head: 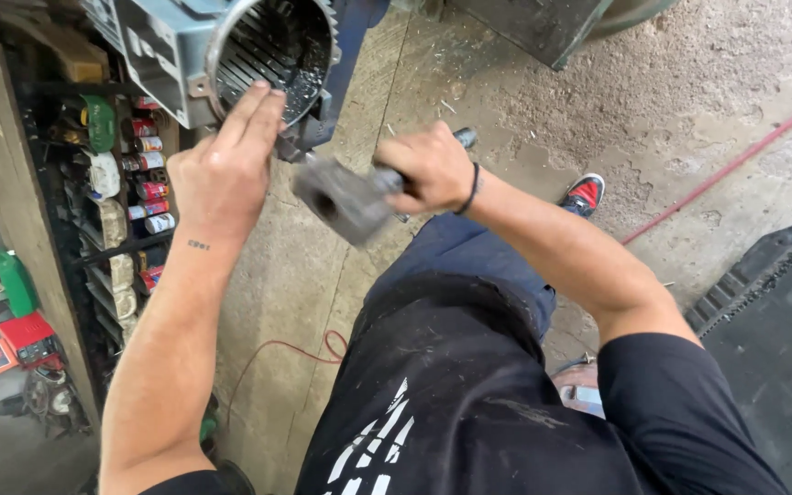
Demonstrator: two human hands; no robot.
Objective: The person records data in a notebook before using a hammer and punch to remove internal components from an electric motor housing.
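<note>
Looking down through the head camera, I am seeing the left hand [224, 170] lying flat and open, fingers stretched together, with the fingertips pressing against the toothed metal rim of a grey motor housing [196, 50]; it is gripping nothing. The housing is sitting at the top of the view, its round opening showing dark slotted ribs inside. The right hand [431, 167] is wrapping fully closed around the dark handle of a heavy hammer [346, 197], whose blocky grey steel head is hanging just below and right of the housing opening, close to it but apart from it, between the two hands. Beneath the hands, I am seeing dark trousers and a red and black shoe [584, 193] resting on the dusty concrete floor [653, 110]. A wooden shelf [20, 220] on the left is carrying rows of spray cans [147, 188], and a thin red cord [272, 353] is curling across the floor near the leg.
</note>
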